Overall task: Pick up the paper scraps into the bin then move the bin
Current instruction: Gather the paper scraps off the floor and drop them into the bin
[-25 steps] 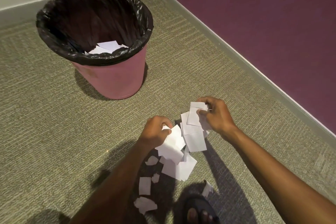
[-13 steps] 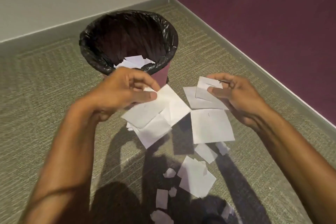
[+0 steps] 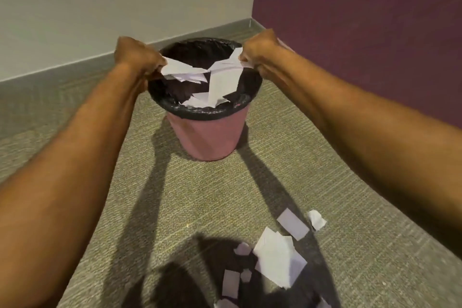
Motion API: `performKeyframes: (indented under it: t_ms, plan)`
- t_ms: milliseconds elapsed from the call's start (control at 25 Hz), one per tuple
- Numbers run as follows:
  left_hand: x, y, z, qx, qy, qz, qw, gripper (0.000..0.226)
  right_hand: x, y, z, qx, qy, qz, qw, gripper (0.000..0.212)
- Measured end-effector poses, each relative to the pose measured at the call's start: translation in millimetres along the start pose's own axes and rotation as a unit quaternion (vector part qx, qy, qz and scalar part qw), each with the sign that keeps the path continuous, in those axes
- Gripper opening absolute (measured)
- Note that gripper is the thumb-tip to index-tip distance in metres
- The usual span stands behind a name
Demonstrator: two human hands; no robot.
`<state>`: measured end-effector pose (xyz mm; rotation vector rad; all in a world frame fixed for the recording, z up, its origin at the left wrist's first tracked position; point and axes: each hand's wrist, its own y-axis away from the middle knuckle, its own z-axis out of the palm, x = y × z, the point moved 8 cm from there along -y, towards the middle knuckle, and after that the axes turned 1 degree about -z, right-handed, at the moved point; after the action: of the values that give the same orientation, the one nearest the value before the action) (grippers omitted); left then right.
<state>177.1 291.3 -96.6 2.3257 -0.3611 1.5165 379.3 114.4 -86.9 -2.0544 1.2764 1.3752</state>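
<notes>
A pink bin [image 3: 208, 136] with a black liner [image 3: 207, 109] stands on the carpet near the room's corner. My left hand [image 3: 136, 55] is over the bin's left rim, shut on white paper scraps [image 3: 178, 71]. My right hand [image 3: 262, 51] is over the right rim, shut on more scraps [image 3: 225, 77] that hang down into the bin's mouth. A few scraps [image 3: 197, 101] lie inside the bin. Several loose scraps [image 3: 277, 257] remain on the carpet close to me, at the lower right.
A beige wall [image 3: 112, 7] with a grey baseboard runs behind the bin. A purple wall [image 3: 362, 20] stands to the right. Grey-green carpet [image 3: 200, 195] stretches between the bin and the scraps on the floor.
Both hands have lifted their scraps from in front of the bin up and forward over its mouth. The view has tilted up, so the floor scraps sit lower in frame.
</notes>
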Motion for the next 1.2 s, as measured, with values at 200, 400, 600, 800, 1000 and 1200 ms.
performKeyframes:
  t_ms: [200,400,600,800,1000,1200]
  plan:
    - [-7.9,-5.0,22.3,-0.034,0.022,0.018,0.999,0.016,12.0,-8.9,20.3,0.034,0.014,-0.013,0.999,0.015]
    - [4.9,38.9,32.4,-0.104,0.033,0.065,0.992,0.024,5.2,17.5,27.0,-0.031,-0.089,-0.045,0.995,0.016]
    - [-28.2,143.4,87.4,-0.423,-0.018,0.029,0.906,0.036,22.8,72.4,-0.6,-0.182,-0.052,-0.114,0.975,0.013]
    - [-131.4,212.0,174.9,-0.448,-0.166,0.058,0.877,0.018,150.1,118.2,-44.3,-0.18,0.046,-0.025,0.982,0.008]
    - [-224.5,285.6,229.6,-0.418,-0.395,0.204,0.792,0.056,302.4,149.5,-58.3,-0.138,0.244,0.051,0.959,0.007]
    - [-267.0,329.4,242.4,-0.429,-0.505,0.22,0.716,0.104,372.7,175.3,-53.6,-0.164,0.449,0.063,0.876,0.054]
